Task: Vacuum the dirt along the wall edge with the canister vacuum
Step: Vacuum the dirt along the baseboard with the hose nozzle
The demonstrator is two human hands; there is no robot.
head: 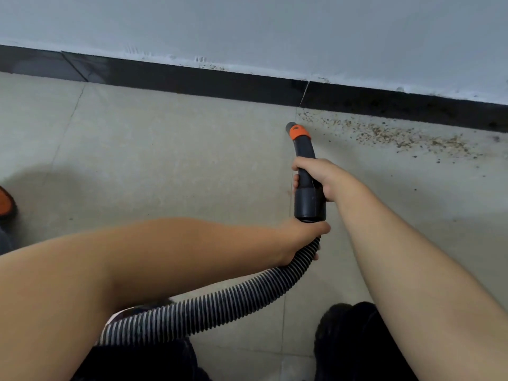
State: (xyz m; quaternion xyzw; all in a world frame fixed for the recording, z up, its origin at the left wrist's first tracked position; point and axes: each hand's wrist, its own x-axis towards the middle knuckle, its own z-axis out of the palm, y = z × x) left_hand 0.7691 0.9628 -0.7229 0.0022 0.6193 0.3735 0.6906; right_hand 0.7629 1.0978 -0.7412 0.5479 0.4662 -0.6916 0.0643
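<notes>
Hands [316, 177] grip unlabelled nozzle [303, 149] beside dirt [398, 136].

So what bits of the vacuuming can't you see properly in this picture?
Head view only:
- Canister vacuum: just an orange and black piece shows, cut off by the left edge.
- Hose: its far end disappears under the left forearm.
- Left hand fingers: curled under the hose, hidden by the hand's back.
- Nozzle opening: faces away, so whether it touches the floor is unclear.
- Dirt: runs toward the right edge; specks too small to identify.
</notes>
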